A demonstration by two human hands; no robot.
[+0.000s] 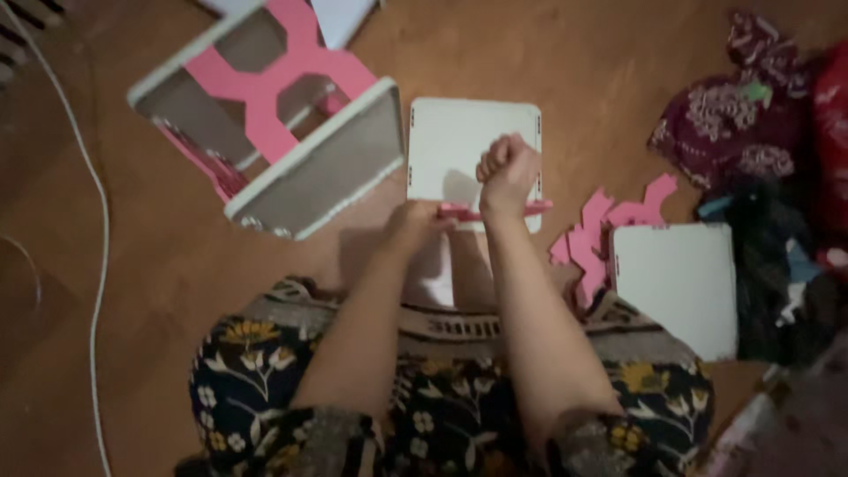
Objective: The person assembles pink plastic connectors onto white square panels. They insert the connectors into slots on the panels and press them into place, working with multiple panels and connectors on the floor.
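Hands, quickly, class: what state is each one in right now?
Left hand: closed on one end of the pink strip.
Right hand: fisted, closed on the same strip.

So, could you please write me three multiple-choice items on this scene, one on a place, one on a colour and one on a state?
1. Where does the half-built cube frame lie?
A. Up and to the left of the hands
B. On the person's lap
C. On the dark cloth pile at the right

2. What colour is the thin bar that both hands hold?
A. Green
B. Pink
C. Black

3. How is the right hand shaped?
A. Flat, palm down
B. Pointing with one finger
C. Closed in a fist

Answers:
1. A, as the frame rests on the wooden floor to the upper left, beside the white panel.
2. B, since the bar between the left hand and the right hand shows pink.
3. C, because the knuckles are curled over the bar.
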